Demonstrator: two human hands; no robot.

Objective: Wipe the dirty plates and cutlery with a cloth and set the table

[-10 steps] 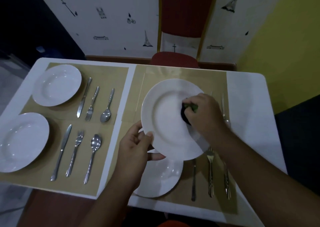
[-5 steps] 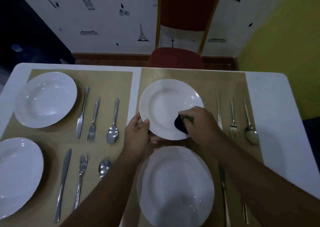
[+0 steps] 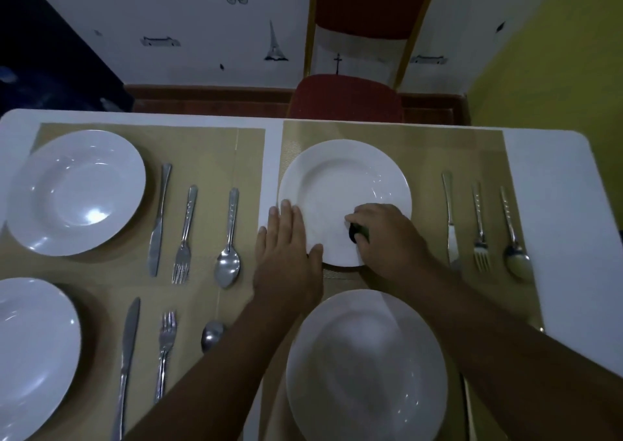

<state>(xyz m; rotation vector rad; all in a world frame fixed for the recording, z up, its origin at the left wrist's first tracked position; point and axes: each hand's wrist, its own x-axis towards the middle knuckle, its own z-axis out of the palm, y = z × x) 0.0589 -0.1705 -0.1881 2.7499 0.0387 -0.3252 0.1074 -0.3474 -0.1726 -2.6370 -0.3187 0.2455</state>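
Currently I count four white plates on the table (image 3: 546, 204), each flat on a tan mat (image 3: 209, 144): far-left plate (image 3: 76, 193), near-left plate (image 3: 33, 356), far-right plate (image 3: 340, 184) and near-right plate (image 3: 367, 366).

Cutlery in view is three knives, three forks and three spoons, in three sets.
- Far-left set: far-left knife (image 3: 158, 221), far-left fork (image 3: 183, 235), far-left spoon (image 3: 229, 238).
- Near-left set: near-left knife (image 3: 126, 366), near-left fork (image 3: 165, 353), near-left spoon (image 3: 212, 334).
- Far-right set: far-right knife (image 3: 450, 218), far-right fork (image 3: 480, 228), far-right spoon (image 3: 514, 235).

All long axes run from the far edge to the near edge. In both far sets the handles point to the far edge. In the near-left set the fork tines and spoon bowl point to the far edge.

My left hand (image 3: 286, 252) lies flat on the left rim of the far-right plate, fingers straight and pressed together, thumb spread over the near rim. My right hand (image 3: 387, 238) curls round a dark cloth (image 3: 359, 233) with a green patch and presses it onto the near-right part of that plate.

The left forearm hides the near-left spoon's handle. The right forearm covers the mat right of the near-right plate, so I cannot tell what lies there. A red chair (image 3: 347, 97) stands at the far edge.
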